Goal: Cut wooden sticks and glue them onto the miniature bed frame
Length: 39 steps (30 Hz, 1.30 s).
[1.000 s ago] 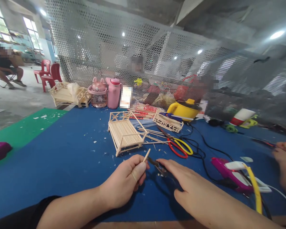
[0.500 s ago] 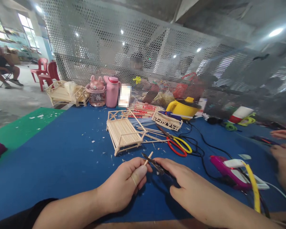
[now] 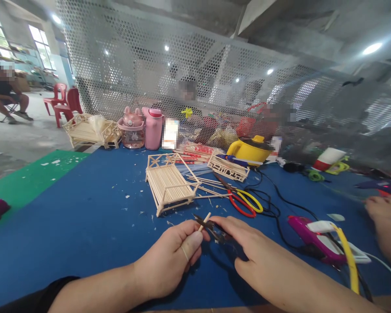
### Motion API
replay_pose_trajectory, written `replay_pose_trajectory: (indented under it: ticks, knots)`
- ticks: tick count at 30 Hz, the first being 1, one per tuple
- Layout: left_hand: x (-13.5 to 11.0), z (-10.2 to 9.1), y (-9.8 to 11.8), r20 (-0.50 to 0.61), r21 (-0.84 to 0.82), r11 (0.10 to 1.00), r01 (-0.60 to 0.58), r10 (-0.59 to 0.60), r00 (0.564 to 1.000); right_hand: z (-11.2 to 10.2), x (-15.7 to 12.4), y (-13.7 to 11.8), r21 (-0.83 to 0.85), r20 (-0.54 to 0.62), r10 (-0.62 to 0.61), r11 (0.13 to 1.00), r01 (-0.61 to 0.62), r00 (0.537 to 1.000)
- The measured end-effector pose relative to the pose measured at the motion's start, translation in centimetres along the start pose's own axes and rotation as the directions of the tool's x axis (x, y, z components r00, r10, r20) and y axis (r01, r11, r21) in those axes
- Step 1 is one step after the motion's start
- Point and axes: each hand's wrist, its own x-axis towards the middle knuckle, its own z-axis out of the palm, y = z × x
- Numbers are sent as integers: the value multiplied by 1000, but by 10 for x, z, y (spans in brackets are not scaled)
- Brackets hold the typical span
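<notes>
Blue table point(image 3: 101, 208), white-motif pink jar point(image 3: 132, 135); left fingers point(image 3: 193, 241) around pale stick point(image 3: 207, 217), right fingers point(image 3: 228, 224) around dark cutters point(image 3: 219, 234)

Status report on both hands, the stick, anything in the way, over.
Left hand pinching wooden stick. Right hand holding dark cutting tool, blades across the stick. Wooden frame beyond, apart from both hands.

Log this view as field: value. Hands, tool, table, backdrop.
left hand: grips a stick
right hand: holds a cutter
cutter: blades at the stick, below its tip
table: blue top; frame ahead of the hands, scissors to its right
far side: bottle, pot
backdrop: mesh
</notes>
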Motion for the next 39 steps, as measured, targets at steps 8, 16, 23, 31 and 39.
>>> replay_pose_trajectory:
  ticks: [8,16,23,31,39]
  knots:
    - [1,3,0,-38,-43,997,71,-72,997,8,10,-1,38,-88,-135,990,138,987]
    - [11,9,1,-138,-240,941,237,-275,951,14,25,3,-179,-176,-62,983,30,982]
    - [-2,-11,11,-208,345,935,87,-14,978,14,28,7,626,549,87,617,-477,832]
    - [4,-23,10,-306,360,922,140,-25,952,-2,31,27,621,783,-239,252,-742,574]
    - [15,-20,0,-271,61,978,199,-175,946,-6,39,33,569,821,-285,336,-750,495]
